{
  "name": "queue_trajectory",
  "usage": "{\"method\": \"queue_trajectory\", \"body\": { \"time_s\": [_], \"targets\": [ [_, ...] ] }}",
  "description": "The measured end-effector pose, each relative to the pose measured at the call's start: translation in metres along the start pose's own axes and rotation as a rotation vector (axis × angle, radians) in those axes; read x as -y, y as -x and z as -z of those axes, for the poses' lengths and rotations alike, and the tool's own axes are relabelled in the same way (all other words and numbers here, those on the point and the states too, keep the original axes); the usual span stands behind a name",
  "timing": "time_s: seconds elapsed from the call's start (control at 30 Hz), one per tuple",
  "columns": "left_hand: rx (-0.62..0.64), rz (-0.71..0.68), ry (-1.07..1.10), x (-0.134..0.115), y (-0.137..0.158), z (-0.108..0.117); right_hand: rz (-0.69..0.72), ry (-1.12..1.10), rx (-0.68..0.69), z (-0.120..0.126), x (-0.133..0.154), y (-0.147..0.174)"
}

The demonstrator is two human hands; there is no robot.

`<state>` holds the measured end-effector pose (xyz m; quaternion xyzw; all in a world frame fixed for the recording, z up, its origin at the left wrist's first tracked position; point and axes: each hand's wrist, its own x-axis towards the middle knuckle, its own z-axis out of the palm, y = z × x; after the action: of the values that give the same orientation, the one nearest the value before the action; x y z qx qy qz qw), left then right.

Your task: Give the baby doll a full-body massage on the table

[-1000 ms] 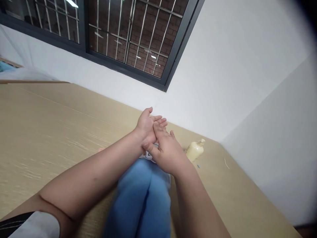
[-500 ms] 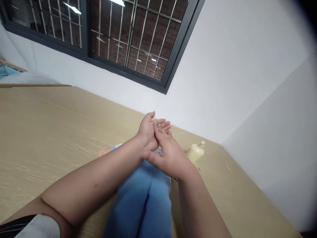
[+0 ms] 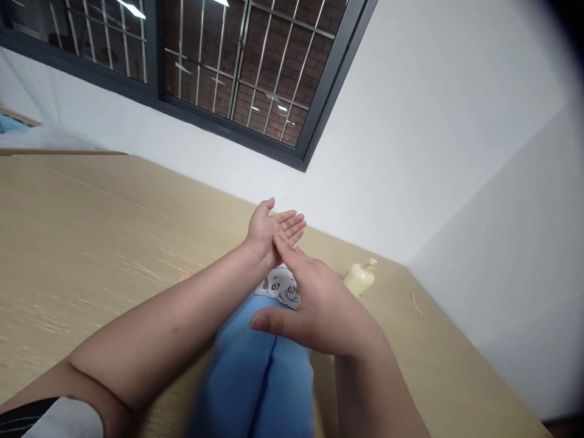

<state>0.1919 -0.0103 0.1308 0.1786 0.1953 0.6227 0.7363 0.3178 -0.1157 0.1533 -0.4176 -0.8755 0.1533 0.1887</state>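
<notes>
My left hand (image 3: pixel 272 230) is held palm up, thumb raised and fingers stretched out, with nothing lying in it. Fingertips of my right hand (image 3: pixel 317 295) meet the left palm near the base of its fingers. The right hand's thumb stands well apart, and its fingers are partly hidden. Beneath both hands lies a blue soft thing (image 3: pixel 255 359) shaped like two trouser legs, with a white cartoon face (image 3: pixel 281 285) at its far end. Whether it is a doll or clothing I cannot tell.
A pale yellow bottle (image 3: pixel 359 278) with a pump-like top stands right of my hands. Beyond it a thin pale strip (image 3: pixel 417 304) lies on the tan surface (image 3: pixel 114 225). White walls (image 3: pixel 410 121) and a barred window (image 3: pixel 237 73) rise behind. Clear plastic (image 3: pixel 55 139) is at far left.
My right hand has drawn back toward me and its thumb has spread. The left hand has shifted slightly left, showing more of its palm and fingers. The cartoon face has come into sight.
</notes>
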Motion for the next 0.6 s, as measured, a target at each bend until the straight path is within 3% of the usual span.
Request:
{"method": "queue_trajectory", "body": {
  "time_s": [0.1,0.27,0.43,0.6],
  "targets": [
    [0.048,0.010,0.025,0.006,0.009,-0.003,-0.021,0.000,-0.008,-0.004,-0.007,-0.005],
    [0.016,0.020,-0.001,0.010,0.018,-0.010,-0.023,0.007,-0.040,-0.009,-0.021,-0.017],
    [0.011,-0.020,-0.046,0.002,0.006,-0.003,-0.036,0.039,-0.047,-0.006,-0.021,-0.016],
    [-0.026,-0.076,-0.053,-0.008,-0.010,0.006,-0.033,-0.006,0.043,0.001,-0.007,-0.004]
  ]
}}
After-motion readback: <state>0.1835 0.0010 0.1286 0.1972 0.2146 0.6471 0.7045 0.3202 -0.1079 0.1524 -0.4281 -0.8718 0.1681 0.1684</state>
